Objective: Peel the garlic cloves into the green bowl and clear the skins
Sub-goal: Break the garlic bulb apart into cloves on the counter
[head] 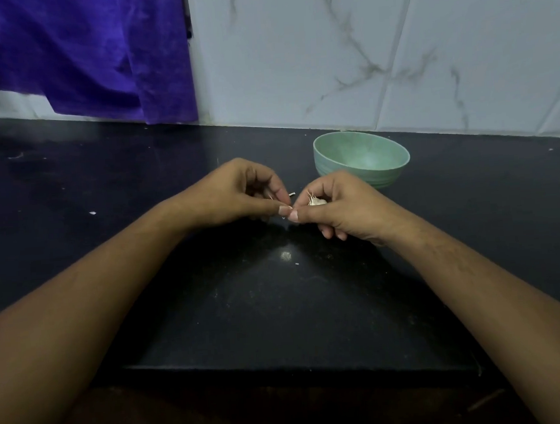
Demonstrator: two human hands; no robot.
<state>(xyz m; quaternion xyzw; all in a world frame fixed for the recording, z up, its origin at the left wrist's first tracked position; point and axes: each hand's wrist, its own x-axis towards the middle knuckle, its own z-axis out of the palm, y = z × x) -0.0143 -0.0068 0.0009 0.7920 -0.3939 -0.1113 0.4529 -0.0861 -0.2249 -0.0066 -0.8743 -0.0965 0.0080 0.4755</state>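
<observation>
Black surface [245, 312], tiled wall behind. Just in front of the bowl [335, 170], my right hand [340, 205] grips the garlic [315, 201] and my left hand [234, 191] pinches its skin [271, 197]. I should peel slowly, holding the clove steady.

Inspected: no legible text, label, brand, number or sign on the bowl [351, 174], counter [107, 189], tiles [295, 63] or cloth [82, 53].

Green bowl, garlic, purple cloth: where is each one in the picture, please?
green bowl [360, 154], head view, bare inner wall.
garlic [315, 201], head view, pale part showing in the right hand [344, 208].
purple cloth [98, 52], head view, middle of the hanging fabric.
</observation>
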